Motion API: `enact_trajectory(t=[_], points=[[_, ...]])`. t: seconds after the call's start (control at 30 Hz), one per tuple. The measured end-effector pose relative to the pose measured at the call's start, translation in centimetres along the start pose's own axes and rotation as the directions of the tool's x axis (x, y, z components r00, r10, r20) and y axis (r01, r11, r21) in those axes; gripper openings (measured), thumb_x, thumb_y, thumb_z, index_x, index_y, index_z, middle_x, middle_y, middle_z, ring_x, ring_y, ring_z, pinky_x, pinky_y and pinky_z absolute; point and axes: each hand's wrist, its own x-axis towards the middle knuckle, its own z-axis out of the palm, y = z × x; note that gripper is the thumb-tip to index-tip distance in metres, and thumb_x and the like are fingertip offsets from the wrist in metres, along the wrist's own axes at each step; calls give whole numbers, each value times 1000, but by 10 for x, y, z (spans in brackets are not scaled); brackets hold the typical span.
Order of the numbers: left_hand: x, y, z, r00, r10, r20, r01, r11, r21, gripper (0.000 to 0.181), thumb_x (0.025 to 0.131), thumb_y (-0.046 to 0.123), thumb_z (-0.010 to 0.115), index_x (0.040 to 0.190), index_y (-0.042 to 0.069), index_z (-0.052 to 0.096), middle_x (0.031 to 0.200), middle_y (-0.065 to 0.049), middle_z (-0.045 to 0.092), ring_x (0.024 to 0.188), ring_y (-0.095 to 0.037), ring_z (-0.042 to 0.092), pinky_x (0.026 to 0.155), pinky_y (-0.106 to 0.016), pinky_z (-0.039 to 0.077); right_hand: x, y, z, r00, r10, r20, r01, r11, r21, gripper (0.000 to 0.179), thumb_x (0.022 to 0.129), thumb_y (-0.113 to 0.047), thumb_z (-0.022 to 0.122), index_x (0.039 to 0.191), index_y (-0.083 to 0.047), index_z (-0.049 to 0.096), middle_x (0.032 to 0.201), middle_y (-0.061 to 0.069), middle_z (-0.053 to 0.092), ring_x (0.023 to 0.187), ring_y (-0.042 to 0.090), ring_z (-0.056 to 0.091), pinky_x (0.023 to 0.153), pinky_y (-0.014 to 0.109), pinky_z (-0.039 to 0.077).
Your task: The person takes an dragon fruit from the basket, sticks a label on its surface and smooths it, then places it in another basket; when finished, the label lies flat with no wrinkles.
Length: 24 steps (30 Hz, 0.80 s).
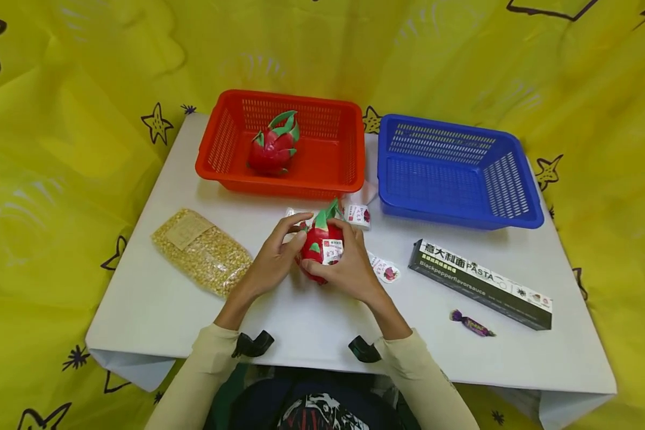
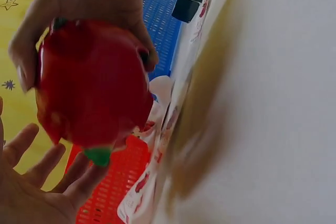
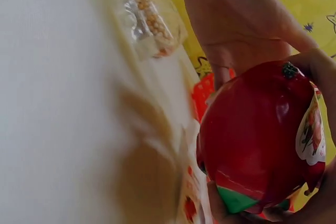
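A red dragon fruit [image 1: 313, 243] with green leaf tips is raised over the middle of the white table, a printed sticker [image 1: 332, 251] on its side. My right hand [image 1: 350, 261] grips it, thumb on the near side and fingers curled over the top. On the other side my left hand [image 1: 275, 257] has its fingers spread, fingertips right at the skin of the fruit; the left wrist view shows this hand [image 2: 44, 182] loosely extended beneath it. Behind and beside the fruit lie printed fruit stickers [image 1: 358, 216], partly hidden by the hands.
A second dragon fruit [image 1: 273, 149] sits in the red basket [image 1: 215, 176] at the back left. The blue basket [image 1: 435, 218] stands at the back right. A bag of corn kernels [image 1: 204, 254] lies left; a pasta box [image 1: 481, 283] and a wrapped candy [image 1: 473, 324] lie right.
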Motion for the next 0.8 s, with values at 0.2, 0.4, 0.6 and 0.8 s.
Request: enact_trajectory(t=[0.2, 0.4, 0.6, 0.8], points=[[23, 7, 13, 997, 75, -7, -74, 996, 57, 48, 111, 28, 53, 157, 14, 47, 154, -11, 46, 138, -33, 47, 117, -57, 43, -11, 13, -26, 1000, 28, 2, -28, 1000, 2, 91, 81, -37, 85, 156, -19, 37, 154, 17, 36, 134, 38, 50, 98, 54, 59], [47, 14, 33, 997, 73, 15, -74, 995, 61, 50, 111, 31, 55, 156, 14, 46, 156, -8, 46, 144, -38, 43, 120, -54, 40, -24, 28, -46, 1000, 6, -28, -6, 1000, 19, 85, 81, -33, 86, 151, -18, 42, 154, 16, 35, 130, 38, 53, 95, 53, 60], [78, 23, 52, 993, 113, 35, -115, 991, 68, 50, 111, 32, 54, 157, 14, 46, 156, -8, 45, 141, -31, 49, 121, -50, 40, -42, 37, -74, 998, -51, -37, 54, 996, 73, 82, 85, -26, 84, 154, -14, 40, 152, 17, 38, 130, 38, 52, 92, 47, 61], [114, 35, 76, 992, 119, 47, -120, 993, 16, 54, 111, 35, 52, 160, 14, 42, 161, -14, 39, 148, -32, 42, 121, -49, 41, -61, 39, -125, 998, -63, 12, 59, 978, 198, 80, 89, -10, 79, 156, -9, 35, 142, 21, 46, 122, 43, 57, 84, 33, 62]])
